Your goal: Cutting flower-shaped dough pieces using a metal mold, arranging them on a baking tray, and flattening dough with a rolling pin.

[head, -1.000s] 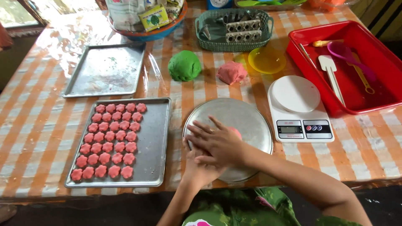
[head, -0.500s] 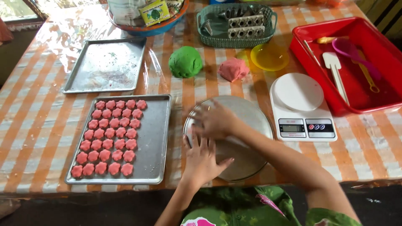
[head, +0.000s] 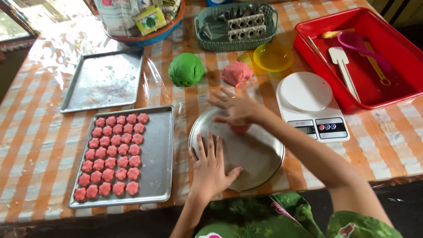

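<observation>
My left hand [head: 210, 164] lies flat with fingers spread on the near left part of a round metal plate [head: 260, 154]. My right hand [head: 235, 108] presses palm-down on a small pink dough piece [head: 240, 129] at the plate's far edge, fingers stretched out. A larger pink dough lump [head: 236, 72] and a green dough ball [head: 186, 69] sit on the table just beyond the plate. To the left, a metal baking tray [head: 159, 154] holds several rows of pink flower-shaped dough pieces [head: 112, 154].
An empty baking tray [head: 103, 79] lies at the far left. A white kitchen scale [head: 310, 103] stands right of the plate. A red bin [head: 396, 83] holds a spatula and scoops. A yellow dish [head: 273, 57], a green basket [head: 235, 20] and a bowl of packets [head: 141, 20] line the back.
My right hand has slid from the plate's near middle to its far edge, rolling the pink dough. My left hand came out from under it and now lies flat on the plate.
</observation>
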